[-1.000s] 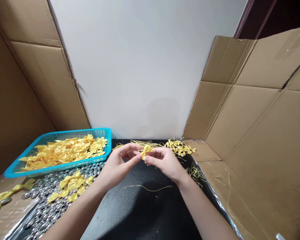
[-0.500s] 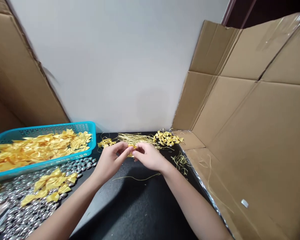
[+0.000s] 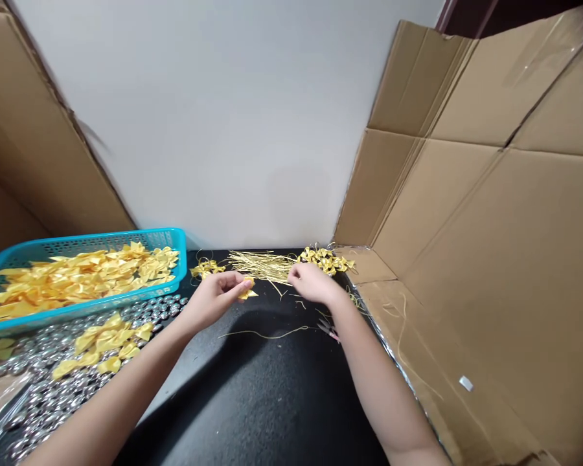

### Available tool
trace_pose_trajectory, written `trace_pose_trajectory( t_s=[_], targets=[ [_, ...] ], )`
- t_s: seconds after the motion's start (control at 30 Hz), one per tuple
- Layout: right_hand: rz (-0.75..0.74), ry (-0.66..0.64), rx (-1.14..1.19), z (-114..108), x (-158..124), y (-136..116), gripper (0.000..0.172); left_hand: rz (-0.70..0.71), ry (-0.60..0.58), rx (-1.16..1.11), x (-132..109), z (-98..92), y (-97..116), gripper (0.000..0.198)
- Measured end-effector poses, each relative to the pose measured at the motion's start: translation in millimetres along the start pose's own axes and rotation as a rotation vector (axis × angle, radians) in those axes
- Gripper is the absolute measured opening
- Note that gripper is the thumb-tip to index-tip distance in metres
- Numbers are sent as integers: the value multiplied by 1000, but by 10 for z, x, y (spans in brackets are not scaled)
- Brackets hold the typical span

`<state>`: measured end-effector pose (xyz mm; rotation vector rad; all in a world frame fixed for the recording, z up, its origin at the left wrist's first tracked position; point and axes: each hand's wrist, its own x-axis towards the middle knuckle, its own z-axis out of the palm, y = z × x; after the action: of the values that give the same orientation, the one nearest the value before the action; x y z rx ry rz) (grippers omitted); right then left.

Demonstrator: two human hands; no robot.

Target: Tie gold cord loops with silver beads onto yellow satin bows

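My left hand (image 3: pixel 218 298) pinches a yellow ribbon bow (image 3: pixel 248 290) between thumb and fingers, a little above the black tabletop. Apart from it, my right hand (image 3: pixel 313 283) is at the right end of a bundle of thin gold cords (image 3: pixel 260 264). Its fingers are curled closed, and what they hold, if anything, cannot be made out. Just behind that hand lies a heap of yellow bows with gold cord (image 3: pixel 328 259). A smaller heap of corded bows (image 3: pixel 206 267) sits beyond my left hand.
On the left stands a blue basket (image 3: pixel 181 259) full of yellow bows. Silver beads (image 3: pixel 68 395) spread before it, with loose bows (image 3: pixel 109 336) on top. One gold cord (image 3: pixel 267 336) and small scissors (image 3: pixel 329 330) lie on the table (image 3: pixel 252 408). Cardboard walls (image 3: pixel 490 213) flank it.
My right hand has let go of the bow and moved right to the cords. My left hand keeps the bow, slightly further left. The scissors have come into sight beside my right forearm.
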<state>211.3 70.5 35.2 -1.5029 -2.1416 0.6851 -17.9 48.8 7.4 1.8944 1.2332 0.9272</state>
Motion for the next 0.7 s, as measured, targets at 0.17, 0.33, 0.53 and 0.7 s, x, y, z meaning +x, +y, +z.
trace_pose_trajectory(
  t_s=[0.17, 0.33, 0.53, 0.7],
  targets=[
    [-5, 120, -60, -244, -21, 158, 14, -48, -239, 148, -343, -12, -78, 36],
    [-130, -132, -104, 210, -49, -104, 9, 51, -436, 229, -834, 152, -94, 25],
    [-261, -325, -231, 850, -79, -439, 17, 92, -355, 259, -1102, 304, -297, 17],
    [-218, -233, -270, 586, -75, -294, 18, 166, -92, 373, -1132, 307, -502, 19]
  ],
)
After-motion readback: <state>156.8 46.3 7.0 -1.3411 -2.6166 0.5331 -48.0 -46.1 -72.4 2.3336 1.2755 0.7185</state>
